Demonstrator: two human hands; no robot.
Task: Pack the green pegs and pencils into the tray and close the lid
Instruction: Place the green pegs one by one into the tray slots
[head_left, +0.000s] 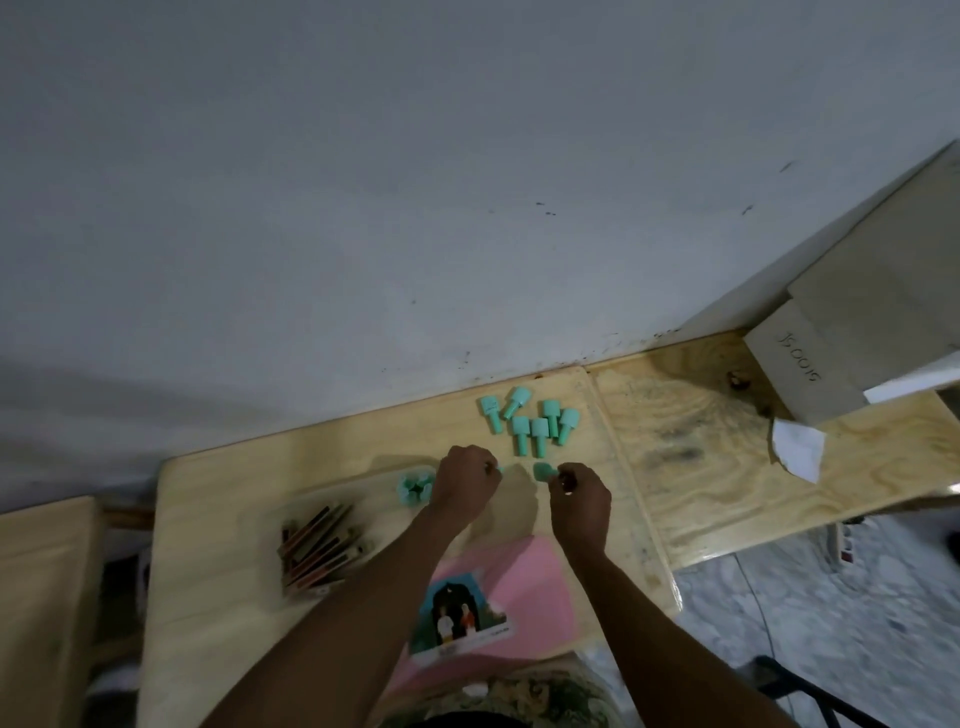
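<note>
Several loose green pegs (531, 423) lie on the wooden table near the wall. My right hand (581, 499) is closed on one green peg (543, 471) just below that group. My left hand (465, 486) is closed, and a sliver of green shows at its fingertips. A clear tray (306, 512) lies left of my hands, with several pencils (319, 545) in its near part and a few green pegs (414, 487) at its far end. The pink lid (524, 587), bearing a picture label, lies flat on the table under my forearms.
The wooden table (218, 519) runs along a grey wall. A second plywood surface (727, 467) adjoins it on the right, holding cardboard boxes (810, 358) and a scrap of white paper (797, 449). The floor shows at lower right.
</note>
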